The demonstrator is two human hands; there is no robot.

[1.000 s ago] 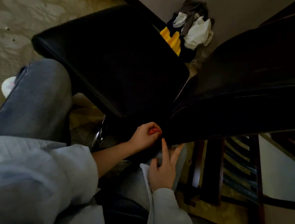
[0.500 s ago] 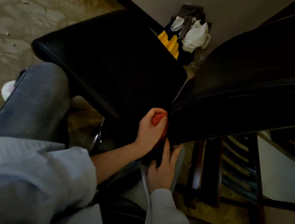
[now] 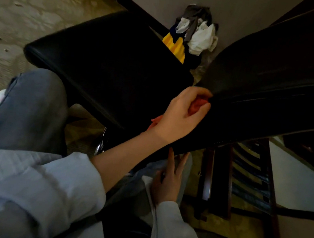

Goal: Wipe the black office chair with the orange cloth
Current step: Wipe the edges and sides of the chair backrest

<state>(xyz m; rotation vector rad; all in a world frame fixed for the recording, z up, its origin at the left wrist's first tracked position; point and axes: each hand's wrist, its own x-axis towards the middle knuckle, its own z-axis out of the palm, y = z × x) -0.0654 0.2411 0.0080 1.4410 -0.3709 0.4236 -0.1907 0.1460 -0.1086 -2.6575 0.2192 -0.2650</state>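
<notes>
Gripping orange cloth (image 3: 197,106) w/ left hand (image 3: 180,115) at chair (image 3: 110,58) crease, right hand (image 3: 168,181) spread below, clothes pile (image 3: 197,33) behind

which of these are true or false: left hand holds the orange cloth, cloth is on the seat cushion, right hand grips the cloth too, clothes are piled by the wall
1. The left hand holds the orange cloth. True.
2. The cloth is pressed on the seat cushion. False: it is at the lower edge of the backrest.
3. The right hand grips the cloth too. False: it rests open, lower down, apart from the cloth.
4. A pile of clothes lies by the wall. True.
</notes>
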